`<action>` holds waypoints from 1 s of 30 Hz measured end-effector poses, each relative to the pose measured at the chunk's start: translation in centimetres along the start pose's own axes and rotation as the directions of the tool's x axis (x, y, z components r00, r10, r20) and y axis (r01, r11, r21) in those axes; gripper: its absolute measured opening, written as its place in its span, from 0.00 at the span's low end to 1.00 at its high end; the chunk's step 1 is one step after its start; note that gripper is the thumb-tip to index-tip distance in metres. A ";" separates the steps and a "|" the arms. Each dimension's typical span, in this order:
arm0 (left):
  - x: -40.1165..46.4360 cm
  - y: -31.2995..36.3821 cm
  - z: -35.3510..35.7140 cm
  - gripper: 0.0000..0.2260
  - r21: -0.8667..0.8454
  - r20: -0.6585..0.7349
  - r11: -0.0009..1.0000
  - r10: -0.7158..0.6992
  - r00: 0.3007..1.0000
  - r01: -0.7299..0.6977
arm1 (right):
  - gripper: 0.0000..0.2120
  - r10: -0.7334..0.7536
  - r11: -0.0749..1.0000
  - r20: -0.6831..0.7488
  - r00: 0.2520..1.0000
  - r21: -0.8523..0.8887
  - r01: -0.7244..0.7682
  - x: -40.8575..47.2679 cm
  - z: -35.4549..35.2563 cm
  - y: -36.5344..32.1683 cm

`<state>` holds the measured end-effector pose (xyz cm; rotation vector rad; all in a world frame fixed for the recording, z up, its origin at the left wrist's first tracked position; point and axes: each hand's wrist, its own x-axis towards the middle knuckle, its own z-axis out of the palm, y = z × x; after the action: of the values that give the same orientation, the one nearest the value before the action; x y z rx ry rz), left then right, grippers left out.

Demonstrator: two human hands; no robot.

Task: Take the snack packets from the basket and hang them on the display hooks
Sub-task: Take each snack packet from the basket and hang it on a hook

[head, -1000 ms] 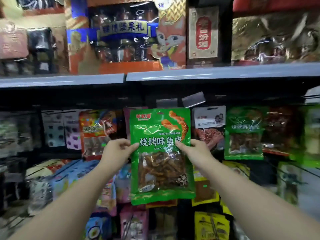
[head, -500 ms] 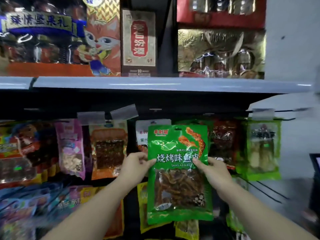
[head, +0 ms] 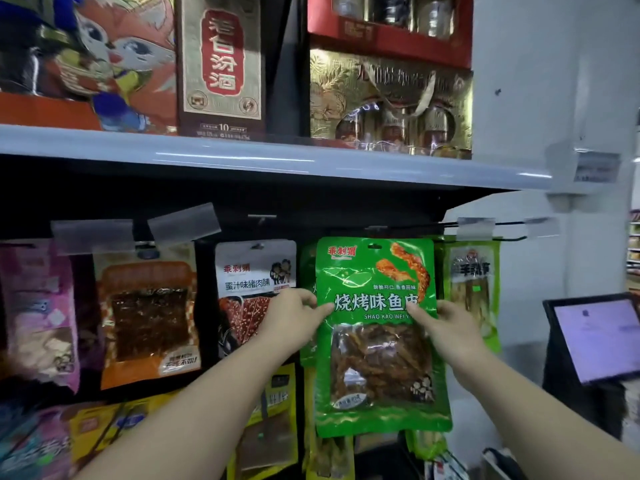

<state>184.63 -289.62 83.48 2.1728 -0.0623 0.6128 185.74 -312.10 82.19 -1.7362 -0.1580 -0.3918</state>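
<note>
I hold a green snack packet (head: 377, 334) upright in front of the hook wall, its hang hole near the top edge. My left hand (head: 291, 317) pinches its left edge with the thumb on the front. My right hand (head: 446, 327) pinches the right edge the same way. Behind it hang more green packets (head: 306, 265) of the same kind on a display hook. The hook's tip is hidden behind the packet. A bare black hook (head: 509, 239) sticks out to the right. The basket is out of view.
A white jerky packet (head: 254, 271), an orange packet (head: 149, 313) and a pink packet (head: 38, 306) hang to the left. A pale green packet (head: 471, 285) hangs to the right. A grey shelf (head: 277, 161) with gift boxes runs overhead. A lit screen (head: 595, 337) stands at right.
Both hands have carried the green packet to the right along the hook wall, past the white jerky packet, and a little higher, up to the row of matching green packets.
</note>
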 end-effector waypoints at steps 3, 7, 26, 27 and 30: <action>0.4 -0.2 0.5 0.13 0.027 -0.010 0.999 -0.016 1.000 0.016 | 0.39 -0.011 0.999 0.014 1.000 -0.030 0.011 0.4 0.0 0.5; 1.1 -0.1 0.8 0.13 0.049 -0.022 0.998 -0.045 0.999 0.046 | 0.38 -0.019 0.999 0.029 0.999 -0.028 0.020 1.5 -0.1 0.4; 2.9 -1.3 2.1 0.15 0.142 -0.030 0.983 -0.112 0.993 0.115 | 0.30 0.029 0.997 0.152 0.988 -0.077 -0.017 4.8 -0.2 1.4; 3.0 -1.4 2.2 0.15 0.148 -0.034 0.982 -0.115 0.993 0.119 | 0.27 0.041 0.996 0.163 0.986 -0.079 -0.029 4.9 -0.1 1.4; 3.6 -1.8 2.6 0.16 0.169 -0.049 0.975 -0.139 0.989 0.146 | 0.11 0.039 0.997 0.172 0.984 -0.079 -0.026 5.7 0.4 1.9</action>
<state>189.30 -289.85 82.46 2.3073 0.1708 0.5938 191.78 -312.70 82.32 -1.8466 -0.2426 -0.2243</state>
